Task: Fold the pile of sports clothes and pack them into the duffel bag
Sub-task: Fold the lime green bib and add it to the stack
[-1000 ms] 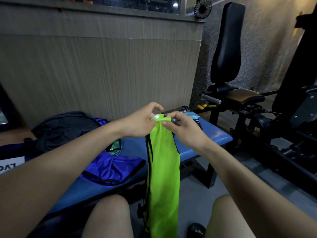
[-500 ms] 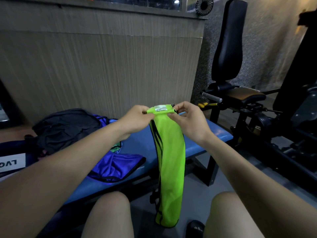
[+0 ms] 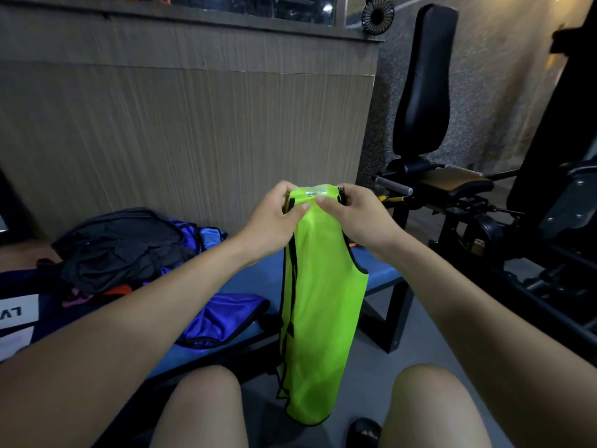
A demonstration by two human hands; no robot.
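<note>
While you sat facing the blue bench, both of your hands were up in front of you, each pinching the top edge of one neon green vest. Your left hand gripped the left end of that folded top edge, thumb on the near face of the fabric and fingers curled behind it. Your right hand gripped the right end in the same way, with its thumb tip almost touching the left thumb. The vest hung straight down from the two grips, black trim running along its edges, and its lower hem dangled between your two bare knees, clear of the floor so far as I could tell. A small white label showed at the very top, between your hands.

On the bench to your left lay the rest of the clothes: one blue vest with black trim spread near the bench's front edge, and behind it a heap of dark garments with more blue cloth beneath; how many pieces were in that heap I could not count. One dark bag with a white label sat at the far left, only partly in view. One black gym machine stood to your right, and one small fan sat on the ledge above the wall panel.
</note>
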